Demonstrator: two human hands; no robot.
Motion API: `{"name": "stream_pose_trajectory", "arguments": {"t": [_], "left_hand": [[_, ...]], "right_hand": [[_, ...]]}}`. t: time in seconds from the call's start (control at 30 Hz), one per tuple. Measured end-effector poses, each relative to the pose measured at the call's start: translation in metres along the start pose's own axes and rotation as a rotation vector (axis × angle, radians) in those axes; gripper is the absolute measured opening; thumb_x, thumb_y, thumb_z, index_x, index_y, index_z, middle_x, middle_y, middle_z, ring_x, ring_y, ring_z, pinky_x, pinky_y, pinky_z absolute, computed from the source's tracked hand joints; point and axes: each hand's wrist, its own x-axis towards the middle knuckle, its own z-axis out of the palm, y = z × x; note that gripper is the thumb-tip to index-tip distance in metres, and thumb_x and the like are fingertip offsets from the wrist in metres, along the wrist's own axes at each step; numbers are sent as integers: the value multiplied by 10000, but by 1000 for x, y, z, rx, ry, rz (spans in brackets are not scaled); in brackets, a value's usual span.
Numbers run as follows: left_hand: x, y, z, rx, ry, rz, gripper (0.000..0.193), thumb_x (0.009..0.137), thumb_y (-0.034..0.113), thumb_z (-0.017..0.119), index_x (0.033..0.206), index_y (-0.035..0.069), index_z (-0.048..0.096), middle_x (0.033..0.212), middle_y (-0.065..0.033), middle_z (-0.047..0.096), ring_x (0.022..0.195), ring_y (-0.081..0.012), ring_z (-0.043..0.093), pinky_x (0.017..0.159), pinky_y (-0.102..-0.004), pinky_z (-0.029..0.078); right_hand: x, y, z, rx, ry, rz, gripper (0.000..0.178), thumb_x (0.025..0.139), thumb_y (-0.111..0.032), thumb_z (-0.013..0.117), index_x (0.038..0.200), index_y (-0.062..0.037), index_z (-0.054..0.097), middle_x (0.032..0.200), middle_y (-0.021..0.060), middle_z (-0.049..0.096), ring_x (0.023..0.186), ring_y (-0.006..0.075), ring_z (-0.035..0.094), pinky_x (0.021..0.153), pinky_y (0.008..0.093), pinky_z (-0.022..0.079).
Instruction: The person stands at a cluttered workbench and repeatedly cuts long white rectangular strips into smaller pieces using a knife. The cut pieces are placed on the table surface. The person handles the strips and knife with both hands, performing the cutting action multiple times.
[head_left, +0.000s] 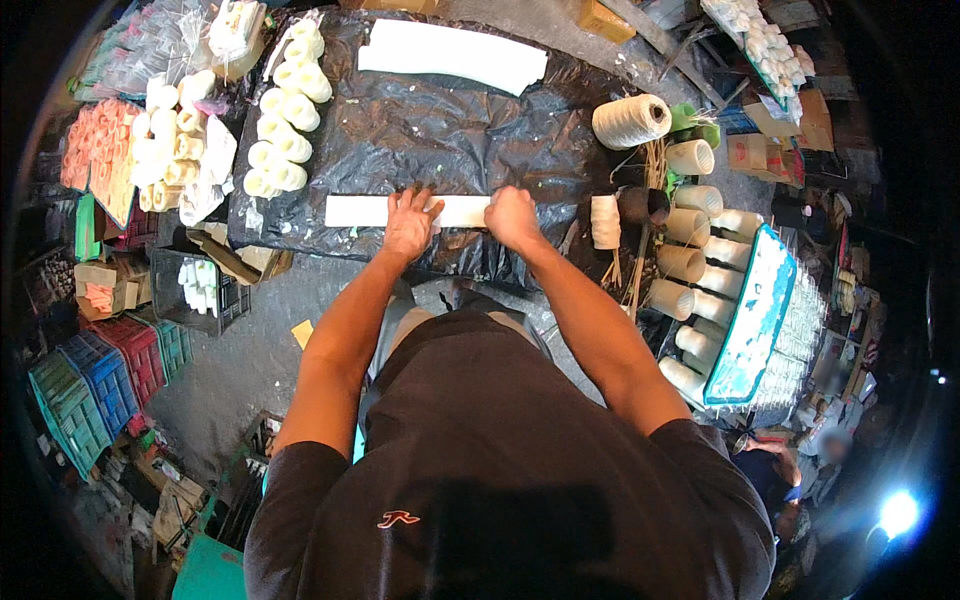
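A long, flat white strip (355,211) lies crosswise near the front edge of a table covered in black plastic sheeting (420,130). My left hand (408,222) rests flat on the strip around its middle, fingers spread. At the strip's right end my right hand (512,217) is closed in a fist; whatever its fingers hold is hidden beneath them. Farther back lies a stack of wider white sheets (450,52), slightly curved in this view. To the right of my right hand stands a small cream wound roll (605,222).
Rows of cream rolls (285,120) line the table's left side. On the right are a large twine spool (632,122), thin sticks, more pale cylinders (686,227) and a blue-rimmed tray (752,315). Plastic crates (100,375) stand at lower left. Another person (768,465) is at lower right.
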Motion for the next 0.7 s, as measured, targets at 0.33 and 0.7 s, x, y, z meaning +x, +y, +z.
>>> {"name": "stream_pose_trajectory", "arguments": {"t": [0.33, 0.7], "left_hand": [[33, 42, 14, -224, 148, 168, 566, 856, 403, 730, 1334, 127, 606, 1376, -92, 534, 1311, -329, 438, 1071, -531, 329], [43, 41, 20, -294, 116, 183, 566, 858, 333, 728, 1391, 202, 594, 1351, -92, 533, 1290, -339, 437, 1060, -541, 316]], "right_hand": [[-16, 29, -23, 151, 104, -102, 356, 828, -183, 651, 1090, 40, 741, 1006, 276, 721, 955, 437, 710, 921, 445, 569], [-6, 2, -17, 46, 63, -88, 260, 782, -166, 617, 917, 6, 756, 911, 317, 687, 880, 481, 690, 853, 511, 562]]}}
